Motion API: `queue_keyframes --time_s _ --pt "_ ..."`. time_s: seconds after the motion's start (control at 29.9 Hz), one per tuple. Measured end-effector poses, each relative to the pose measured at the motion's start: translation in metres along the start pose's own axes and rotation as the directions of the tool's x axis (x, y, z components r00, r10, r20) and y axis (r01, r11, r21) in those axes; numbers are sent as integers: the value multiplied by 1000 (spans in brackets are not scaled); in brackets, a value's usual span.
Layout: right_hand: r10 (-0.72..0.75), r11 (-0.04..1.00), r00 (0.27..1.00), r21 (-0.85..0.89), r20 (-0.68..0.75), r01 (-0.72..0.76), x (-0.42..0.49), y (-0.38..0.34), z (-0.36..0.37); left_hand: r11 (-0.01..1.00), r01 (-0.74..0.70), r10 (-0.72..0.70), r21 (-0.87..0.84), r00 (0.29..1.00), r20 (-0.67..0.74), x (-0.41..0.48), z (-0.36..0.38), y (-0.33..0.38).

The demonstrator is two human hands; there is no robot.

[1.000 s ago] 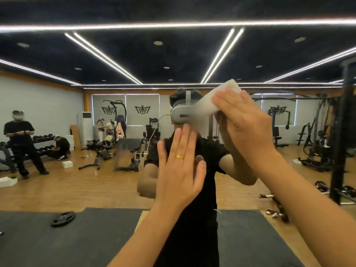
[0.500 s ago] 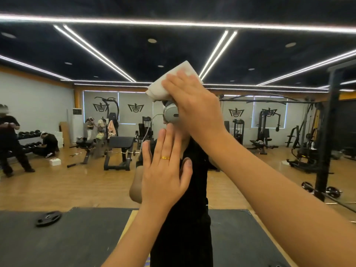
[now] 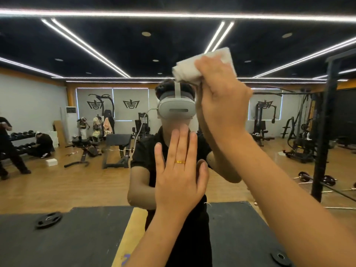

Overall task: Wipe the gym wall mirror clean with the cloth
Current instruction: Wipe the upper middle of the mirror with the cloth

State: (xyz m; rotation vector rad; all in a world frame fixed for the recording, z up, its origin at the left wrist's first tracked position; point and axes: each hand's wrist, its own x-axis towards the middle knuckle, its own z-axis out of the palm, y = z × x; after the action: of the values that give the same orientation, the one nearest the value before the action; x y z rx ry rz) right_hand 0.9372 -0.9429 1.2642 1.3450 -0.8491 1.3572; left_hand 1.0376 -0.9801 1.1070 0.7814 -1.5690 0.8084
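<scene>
The wall mirror (image 3: 57, 180) fills the whole view and reflects the gym and a person in black with a white headset. My right hand (image 3: 221, 97) is raised high and presses a folded white cloth (image 3: 192, 68) flat against the glass, fingers laid over it. My left hand (image 3: 179, 170), wearing a gold ring, rests flat on the mirror lower down, fingers straight and together, holding nothing. My right forearm crosses the lower right of the view.
Everything else is reflection: benches and weight machines, a dumbbell rack at left with two people near it, a black rack post (image 3: 325, 132) at right, black floor mats with weight plates (image 3: 48, 219), and a wooden floor.
My right hand slid the cloth across the glass, left and up, then back to the right. My left hand stayed flat on the mirror.
</scene>
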Motion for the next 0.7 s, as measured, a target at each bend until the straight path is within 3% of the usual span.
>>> queue_keyframes --time_s 0.13,0.27,0.5,0.7 --pt "-132 990 990 54 41 129 10 -23 30 1000 -10 10 -19 1000 -12 1 1 -2" --pt "-249 968 963 13 107 249 4 10 11 1000 -13 13 -7 1000 -9 0 0 -3" --pt "-122 992 987 -24 105 125 -20 91 -58 999 -11 11 41 1000 -6 0 -1 -2" --pt "-124 990 968 -32 219 134 -25 96 -72 999 5 -4 37 1000 -27 2 1 0"
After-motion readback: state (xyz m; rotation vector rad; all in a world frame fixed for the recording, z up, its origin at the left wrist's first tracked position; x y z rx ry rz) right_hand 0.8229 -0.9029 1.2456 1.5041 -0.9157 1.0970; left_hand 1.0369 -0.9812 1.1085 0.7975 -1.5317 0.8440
